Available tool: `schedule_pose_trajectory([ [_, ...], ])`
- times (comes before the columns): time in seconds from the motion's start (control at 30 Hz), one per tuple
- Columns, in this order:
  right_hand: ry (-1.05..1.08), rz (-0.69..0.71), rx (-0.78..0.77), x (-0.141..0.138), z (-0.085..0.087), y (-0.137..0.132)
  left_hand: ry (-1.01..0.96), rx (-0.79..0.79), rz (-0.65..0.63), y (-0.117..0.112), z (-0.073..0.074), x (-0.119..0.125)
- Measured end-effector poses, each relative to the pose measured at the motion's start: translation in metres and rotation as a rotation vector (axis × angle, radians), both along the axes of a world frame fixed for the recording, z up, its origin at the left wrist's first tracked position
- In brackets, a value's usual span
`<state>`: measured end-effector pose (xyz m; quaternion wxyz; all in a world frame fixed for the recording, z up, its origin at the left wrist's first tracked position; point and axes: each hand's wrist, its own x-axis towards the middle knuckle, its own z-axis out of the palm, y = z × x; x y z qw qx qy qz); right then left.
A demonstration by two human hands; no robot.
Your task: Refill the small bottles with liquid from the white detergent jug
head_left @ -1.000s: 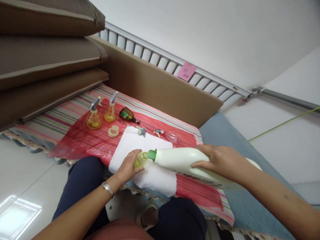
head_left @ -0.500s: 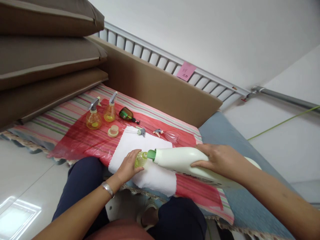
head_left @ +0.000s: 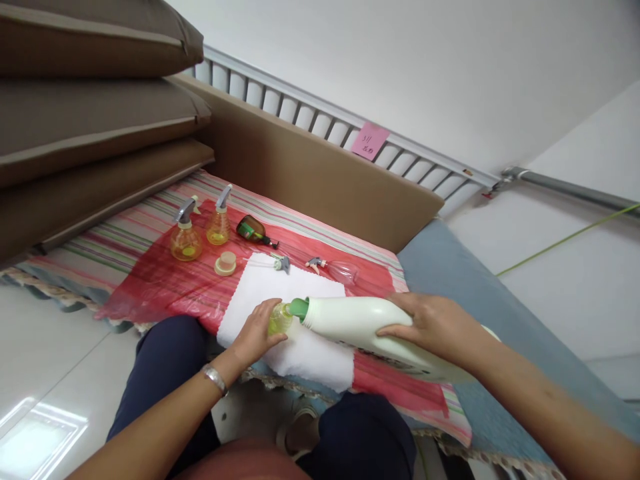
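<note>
My left hand [head_left: 256, 331] is closed around a small clear bottle [head_left: 280, 320] that looks yellow-green, over a white cloth [head_left: 320, 363]. Wrapped over a large pale green jug [head_left: 355, 319], my right hand [head_left: 430, 327] holds it lying nearly on its side. The jug's green spout [head_left: 300, 308] meets the mouth of the small bottle. Whether liquid is flowing I cannot tell. On the cloth's far edge lies a grey-and-green spray head [head_left: 281, 263] with a thin tube.
Two spray bottles with yellow liquid [head_left: 185, 241], [head_left: 218, 228] stand at the left. A round cap [head_left: 225, 264], a brown pump bottle [head_left: 251, 229] and a clear spray bottle [head_left: 343, 271] lie on red plastic [head_left: 165, 287]. Brown cushions [head_left: 100, 110] are stacked left; a brown board [head_left: 310, 173] leans behind.
The jug and my right hand have shifted slightly left and the jug tilts a little differently. My left hand and the small bottle stay nearly in place.
</note>
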<state>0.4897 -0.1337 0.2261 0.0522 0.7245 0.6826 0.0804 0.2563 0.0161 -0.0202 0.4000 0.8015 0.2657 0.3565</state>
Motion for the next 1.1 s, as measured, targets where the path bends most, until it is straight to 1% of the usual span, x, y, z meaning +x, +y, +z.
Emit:
schedule_pose_trajectory([
  [0.07, 0.042, -0.030, -0.080, 0.000, -0.004, -0.003, 0.005, -0.011, -0.007, 0.000, 0.003, 0.000],
  [0.1, 0.061, -0.052, -0.094, 0.001, -0.007, -0.005, 0.010, -0.018, -0.009, 0.001, 0.004, 0.000],
  [0.23, 0.165, -0.110, -0.059, 0.007, -0.022, -0.013, 0.026, -0.044, -0.014, 0.001, 0.009, -0.001],
  [0.3, 0.244, -0.135, -0.008, 0.012, -0.032, -0.018, 0.023, -0.057, -0.019, 0.002, 0.009, -0.002],
  [0.37, 0.330, -0.185, 0.082, 0.019, -0.043, -0.023, 0.011, -0.080, -0.024, 0.005, 0.009, -0.002],
  [0.47, 0.485, -0.307, 0.270, 0.028, -0.061, -0.030, -0.017, -0.150, -0.045, 0.014, 0.007, -0.003],
  [0.6, 0.723, -0.497, 0.534, 0.035, -0.088, -0.038, -0.063, -0.366, -0.081, 0.032, 0.009, -0.003],
  [0.7, 0.887, -0.590, 0.755, 0.036, -0.111, -0.039, -0.074, -0.521, -0.077, 0.042, 0.014, -0.004],
  [0.77, 0.960, -0.647, 0.896, 0.035, -0.126, -0.037, -0.092, -0.581, -0.059, 0.047, 0.021, -0.006],
  [0.83, 0.997, -0.700, 0.988, 0.036, -0.139, -0.032, -0.111, -0.611, -0.035, 0.052, 0.030, -0.007],
  [0.93, 0.997, -0.769, 1.065, 0.041, -0.153, -0.024, -0.136, -0.593, -0.005, 0.058, 0.046, -0.008],
  [1.1, 0.989, -0.866, 1.173, 0.058, -0.171, -0.015, -0.158, -0.595, 0.042, 0.072, 0.070, -0.006],
])
